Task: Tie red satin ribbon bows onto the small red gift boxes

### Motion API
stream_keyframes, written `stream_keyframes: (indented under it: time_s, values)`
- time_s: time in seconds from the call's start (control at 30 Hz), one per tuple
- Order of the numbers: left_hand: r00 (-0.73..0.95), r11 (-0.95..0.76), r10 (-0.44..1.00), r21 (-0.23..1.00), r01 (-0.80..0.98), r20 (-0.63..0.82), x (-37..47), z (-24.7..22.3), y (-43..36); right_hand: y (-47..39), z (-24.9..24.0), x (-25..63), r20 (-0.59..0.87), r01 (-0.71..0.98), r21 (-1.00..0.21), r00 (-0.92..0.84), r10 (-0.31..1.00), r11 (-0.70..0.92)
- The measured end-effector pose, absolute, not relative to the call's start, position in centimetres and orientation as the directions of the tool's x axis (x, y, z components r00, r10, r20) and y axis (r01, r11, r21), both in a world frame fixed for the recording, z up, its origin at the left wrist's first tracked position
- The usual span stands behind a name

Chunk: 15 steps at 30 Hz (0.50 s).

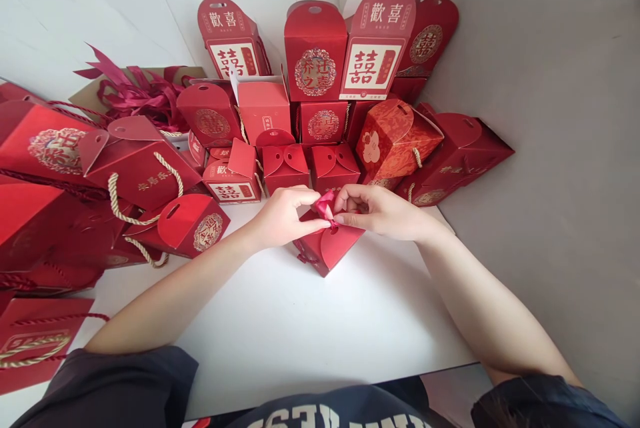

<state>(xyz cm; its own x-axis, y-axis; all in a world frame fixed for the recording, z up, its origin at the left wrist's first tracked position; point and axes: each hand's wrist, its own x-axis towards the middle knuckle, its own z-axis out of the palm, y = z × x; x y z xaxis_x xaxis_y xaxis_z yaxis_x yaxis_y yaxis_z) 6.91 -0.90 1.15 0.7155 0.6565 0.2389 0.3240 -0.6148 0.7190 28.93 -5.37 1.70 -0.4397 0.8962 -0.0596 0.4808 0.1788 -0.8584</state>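
Observation:
A small red gift box (327,249) sits on the white table in front of me, one corner pointing toward me. On its top is a shiny crimson ribbon (326,205), gathered in a loop or bow. From the left, my left hand (287,216) pinches the ribbon between thumb and fingers. On the other side my right hand (377,213) has its fingers curled and its thumb and fingertips closed on the ribbon as well. Part of the box top is hidden behind my hands.
Red boxes (315,58) are stacked along the back wall, several with rope handles. More red boxes (145,161) crowd the left side. A pile of crimson ribbon (137,98) lies in an open container at the back left. A grey wall (540,115) bounds the right of the white table (320,328).

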Motion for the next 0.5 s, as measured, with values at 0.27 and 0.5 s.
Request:
stream_keyframes:
  time_s: [0.27,0.5]
  values:
    - [0.752,-0.426,0.648,0.876,0.225,0.122,6.79,0.95,-0.11,-5.13,1.21,28.79,-0.064,0.454,-0.874,-0.458,0.887,0.171]
    - [0.726,-0.257,0.681,0.959,0.117,0.094,6.92,1.13,-0.66,-5.2,1.16,28.9,-0.065,0.488,-0.853,-0.449,0.891,0.184]
